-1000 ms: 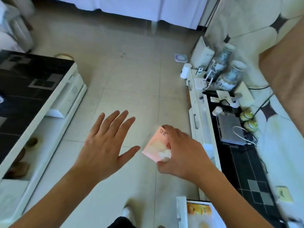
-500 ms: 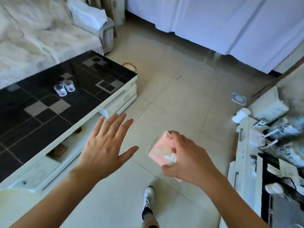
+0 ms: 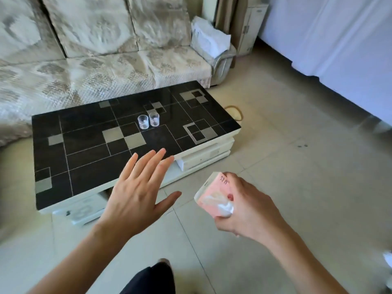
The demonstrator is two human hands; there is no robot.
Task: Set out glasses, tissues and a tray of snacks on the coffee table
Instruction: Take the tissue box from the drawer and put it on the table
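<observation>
My right hand grips a pink tissue pack with a white tissue poking out; it hangs above the floor, just off the near right corner of the coffee table. My left hand is open with fingers spread, holding nothing, over the table's near edge. The coffee table has a black top with grey squares and a white base. Two small clear glasses stand side by side near the middle of its top.
A pale patterned sofa runs behind the table. White curtains hang at the right. Light tiled floor lies between me and the table. A round ring-like object sits on the floor past the table's far right corner.
The view has swung left from the TV stand side toward the coffee table and sofa. Both hands keep their pose, the right still holding the tissue pack, now closer to the table.
</observation>
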